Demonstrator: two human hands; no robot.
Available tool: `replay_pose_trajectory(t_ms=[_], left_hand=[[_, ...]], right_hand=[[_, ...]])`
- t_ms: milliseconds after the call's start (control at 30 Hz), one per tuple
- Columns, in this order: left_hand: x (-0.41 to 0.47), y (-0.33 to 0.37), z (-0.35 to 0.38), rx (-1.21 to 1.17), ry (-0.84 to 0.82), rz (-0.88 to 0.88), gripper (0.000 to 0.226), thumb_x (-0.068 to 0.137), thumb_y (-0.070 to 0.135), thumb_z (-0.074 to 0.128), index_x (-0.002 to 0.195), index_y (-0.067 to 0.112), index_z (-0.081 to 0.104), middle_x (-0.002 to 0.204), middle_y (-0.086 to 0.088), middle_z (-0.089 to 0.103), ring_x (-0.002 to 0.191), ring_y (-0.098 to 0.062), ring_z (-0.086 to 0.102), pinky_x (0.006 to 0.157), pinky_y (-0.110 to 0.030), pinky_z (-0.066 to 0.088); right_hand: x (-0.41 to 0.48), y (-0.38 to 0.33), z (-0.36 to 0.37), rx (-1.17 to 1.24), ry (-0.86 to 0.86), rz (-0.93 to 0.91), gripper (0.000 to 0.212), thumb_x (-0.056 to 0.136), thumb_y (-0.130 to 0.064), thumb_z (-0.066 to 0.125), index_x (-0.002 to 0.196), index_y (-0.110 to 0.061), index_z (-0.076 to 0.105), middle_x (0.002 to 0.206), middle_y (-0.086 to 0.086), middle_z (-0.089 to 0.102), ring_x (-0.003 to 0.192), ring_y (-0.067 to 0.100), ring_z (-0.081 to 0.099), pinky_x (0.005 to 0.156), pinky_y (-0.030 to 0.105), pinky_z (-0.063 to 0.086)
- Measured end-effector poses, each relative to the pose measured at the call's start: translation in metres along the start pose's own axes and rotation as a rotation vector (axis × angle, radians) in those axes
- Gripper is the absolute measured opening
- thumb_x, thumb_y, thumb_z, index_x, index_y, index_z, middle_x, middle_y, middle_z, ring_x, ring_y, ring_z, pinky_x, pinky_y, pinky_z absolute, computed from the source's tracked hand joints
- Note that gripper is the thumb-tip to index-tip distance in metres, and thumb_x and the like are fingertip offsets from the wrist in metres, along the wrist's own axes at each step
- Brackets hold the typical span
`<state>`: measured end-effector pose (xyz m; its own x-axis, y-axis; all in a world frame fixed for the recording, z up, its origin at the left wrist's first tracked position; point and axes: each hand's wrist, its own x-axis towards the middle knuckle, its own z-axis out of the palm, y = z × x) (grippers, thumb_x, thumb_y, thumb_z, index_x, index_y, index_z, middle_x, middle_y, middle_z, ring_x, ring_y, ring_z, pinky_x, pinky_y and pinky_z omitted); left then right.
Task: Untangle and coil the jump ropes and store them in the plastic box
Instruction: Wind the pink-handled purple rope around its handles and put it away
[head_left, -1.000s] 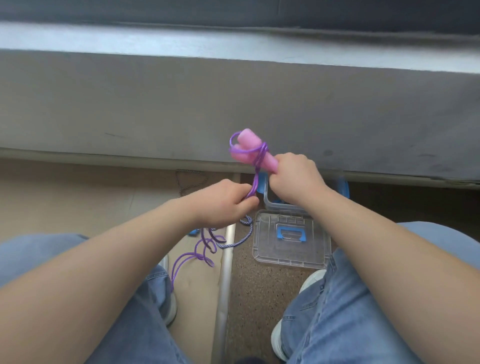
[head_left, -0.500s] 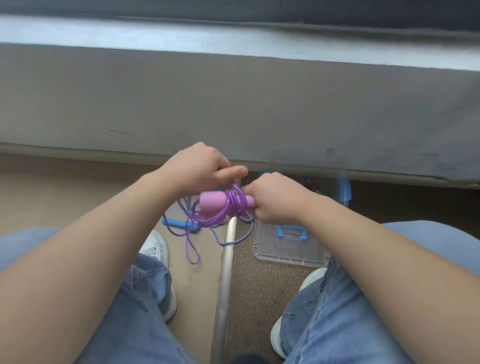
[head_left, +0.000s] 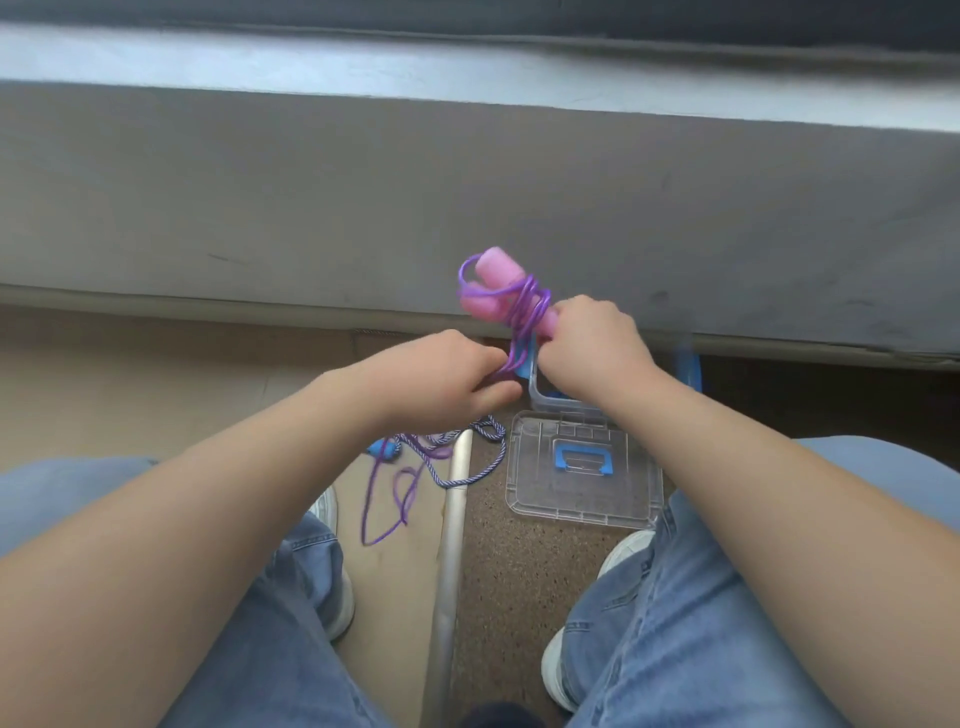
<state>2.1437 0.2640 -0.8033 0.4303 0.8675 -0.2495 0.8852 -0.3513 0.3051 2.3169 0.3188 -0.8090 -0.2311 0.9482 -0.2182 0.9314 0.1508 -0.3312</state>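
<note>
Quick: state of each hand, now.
Left hand: closed, pinching the purple rope.
Right hand: closed, gripping the pink handles.

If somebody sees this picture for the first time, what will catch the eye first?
The pink handles, bound by purple rope, stand out at centre, gripped by the right hand while the left hand pinches the rope below. On the floor beneath lies a clear lid with a blue handle, beside a braided rope.
</note>
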Motion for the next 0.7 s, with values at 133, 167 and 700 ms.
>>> replay_pose_trajectory(t_ms=[133, 167, 700], left_hand=[[-0.004, 0.007, -0.010, 0.399, 0.157, 0.135, 0.047, 0.098, 0.057, 0.033, 0.068, 0.021, 0.041, 0.057, 0.005, 0.033, 0.061, -0.024, 0.043, 0.054, -0.029, 0.030], [-0.004, 0.008, -0.011, 0.416, 0.198, 0.131, 0.051, 0.097, 0.058, 0.033, 0.063, 0.020, 0.037, 0.054, 0.004, 0.034, 0.059, -0.025, 0.044, 0.052, -0.028, 0.030], [0.005, -0.026, -0.005, -0.732, 0.128, -0.323, 0.029, 0.090, 0.038, 0.050, 0.072, 0.018, 0.061, 0.057, -0.003, 0.055, 0.051, -0.020, 0.058, 0.060, -0.032, 0.057]], right_hand=[[-0.019, -0.011, 0.017, -0.271, -0.331, -0.118, 0.015, 0.086, -0.027, 0.057, 0.093, -0.013, 0.054, 0.088, 0.006, 0.054, 0.089, 0.034, 0.062, 0.070, 0.033, 0.046], [-0.023, -0.012, 0.019, -0.303, -0.418, -0.195, 0.015, 0.087, -0.025, 0.054, 0.094, -0.012, 0.058, 0.083, 0.004, 0.054, 0.082, 0.031, 0.061, 0.067, 0.032, 0.046], [-0.026, -0.020, 0.008, 0.734, -0.191, -0.251, 0.016, 0.084, -0.011, 0.064, 0.068, -0.009, 0.064, 0.057, 0.005, 0.057, 0.048, 0.025, 0.059, 0.049, 0.042, 0.056]])
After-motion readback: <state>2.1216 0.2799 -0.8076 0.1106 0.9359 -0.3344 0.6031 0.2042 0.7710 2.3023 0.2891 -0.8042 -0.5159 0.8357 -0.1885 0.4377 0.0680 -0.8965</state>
